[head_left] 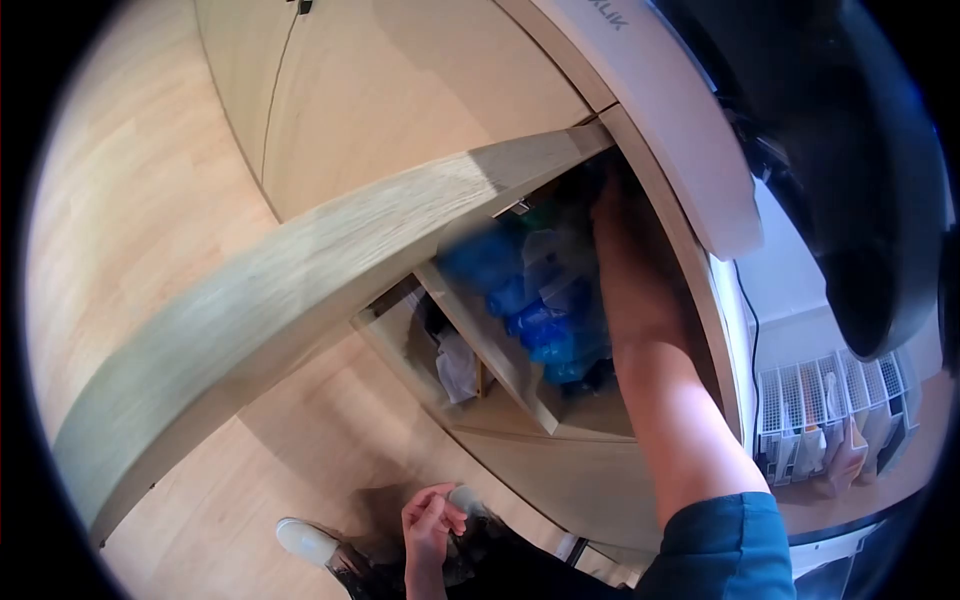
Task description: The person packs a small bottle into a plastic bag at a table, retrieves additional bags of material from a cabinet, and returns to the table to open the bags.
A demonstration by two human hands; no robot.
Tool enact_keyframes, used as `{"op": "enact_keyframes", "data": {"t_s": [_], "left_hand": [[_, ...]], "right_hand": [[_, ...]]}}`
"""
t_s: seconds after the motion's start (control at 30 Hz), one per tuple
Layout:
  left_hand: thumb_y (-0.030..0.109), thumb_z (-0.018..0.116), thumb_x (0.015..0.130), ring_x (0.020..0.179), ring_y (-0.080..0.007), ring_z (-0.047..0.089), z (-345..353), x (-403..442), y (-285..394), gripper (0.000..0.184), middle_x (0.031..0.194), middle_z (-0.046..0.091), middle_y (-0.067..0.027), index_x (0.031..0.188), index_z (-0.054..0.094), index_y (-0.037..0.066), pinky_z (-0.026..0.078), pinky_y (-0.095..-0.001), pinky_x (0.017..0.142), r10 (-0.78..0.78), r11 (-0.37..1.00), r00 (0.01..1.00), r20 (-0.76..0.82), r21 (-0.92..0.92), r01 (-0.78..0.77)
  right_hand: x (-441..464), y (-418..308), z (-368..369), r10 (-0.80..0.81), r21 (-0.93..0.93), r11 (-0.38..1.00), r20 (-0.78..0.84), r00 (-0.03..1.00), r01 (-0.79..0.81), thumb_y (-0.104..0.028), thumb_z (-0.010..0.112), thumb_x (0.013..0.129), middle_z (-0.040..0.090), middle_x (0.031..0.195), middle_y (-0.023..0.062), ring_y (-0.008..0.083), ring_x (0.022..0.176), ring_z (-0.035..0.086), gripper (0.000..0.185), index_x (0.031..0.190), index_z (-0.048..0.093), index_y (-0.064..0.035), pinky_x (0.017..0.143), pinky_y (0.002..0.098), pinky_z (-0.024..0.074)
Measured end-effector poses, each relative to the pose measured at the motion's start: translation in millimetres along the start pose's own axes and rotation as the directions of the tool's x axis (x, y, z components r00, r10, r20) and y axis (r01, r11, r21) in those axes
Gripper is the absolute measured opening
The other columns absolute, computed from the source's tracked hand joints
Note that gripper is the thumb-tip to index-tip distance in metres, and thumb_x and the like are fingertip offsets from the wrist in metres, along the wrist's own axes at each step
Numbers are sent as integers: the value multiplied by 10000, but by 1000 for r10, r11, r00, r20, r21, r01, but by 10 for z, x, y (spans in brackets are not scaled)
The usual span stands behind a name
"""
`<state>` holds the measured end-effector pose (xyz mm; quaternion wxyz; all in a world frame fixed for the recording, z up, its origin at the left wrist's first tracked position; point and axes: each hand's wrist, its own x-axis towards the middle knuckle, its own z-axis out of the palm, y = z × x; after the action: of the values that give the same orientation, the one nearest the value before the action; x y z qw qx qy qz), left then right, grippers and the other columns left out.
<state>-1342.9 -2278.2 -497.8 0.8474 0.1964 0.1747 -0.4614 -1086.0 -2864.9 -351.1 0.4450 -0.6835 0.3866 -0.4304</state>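
My right arm reaches deep into an open cabinet compartment (590,405). At the dark far end, my right hand (606,190) is mostly lost in shadow, so its fingers and anything in them cannot be made out. Beside that forearm lies a heap of crumpled blue plastic (545,325), which looks like bags, with some whitish see-through plastic (550,262) among it. My left hand (432,512) hangs low in front of my body, away from the cabinet. Its fingers are curled in, with nothing visible in them.
An open wooden door (300,240) swings out at the left. A divider (490,345) separates a narrower compartment holding a white crumpled item (457,368). On the right, a white wire rack (830,415) with packets stands on the counter, near a large black object (850,180).
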Motion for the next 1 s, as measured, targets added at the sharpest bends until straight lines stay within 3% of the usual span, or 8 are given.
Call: {"op": "enact_keyframes", "data": {"t_s": [0.1,0.2,0.4,0.8,1.0], "left_hand": [[190,614,973,531,-193,619,48,19,-4,304,725,696,-154,1156,652,-50,512,-283,516,-12,999,999,-31,45,14],[175,613,969,528,-188,610,3,34,-74,294,719,693,-148,1159,654,-44,504,-280,522,6,998,999,-53,66,-3],[149,608,963,543,-178,600,64,76,-230,261,707,684,-126,1145,667,-28,488,-270,536,-42,999,993,-106,2,42],[152,614,971,498,-130,593,30,90,-297,253,686,678,-79,1150,659,-21,476,-225,496,58,996,977,-207,-59,-72],[142,644,952,542,-123,592,-10,57,-393,232,697,671,-63,1129,668,-7,458,-224,489,88,993,964,-252,-59,-106]], "right_hand": [[-135,143,49,-101,-535,837,60,993,118,-385,703,855,601,1271,128,299,1173,560,516,1276,601,-105,918,401,521],[-311,165,83,-129,-769,606,157,979,203,-377,704,834,581,1314,163,333,1228,527,571,1303,585,-73,987,426,472],[-467,171,128,-132,-819,500,249,959,281,-361,707,793,542,1399,235,401,1336,462,682,1357,553,-9,1127,477,374],[-474,-79,228,88,-874,374,366,926,310,-339,645,836,562,1373,217,390,1300,492,613,1346,553,-12,1099,479,405],[-441,-413,-140,104,-857,438,347,932,271,-332,626,845,567,1364,213,387,1290,499,594,1340,555,-12,1095,479,410]]}}
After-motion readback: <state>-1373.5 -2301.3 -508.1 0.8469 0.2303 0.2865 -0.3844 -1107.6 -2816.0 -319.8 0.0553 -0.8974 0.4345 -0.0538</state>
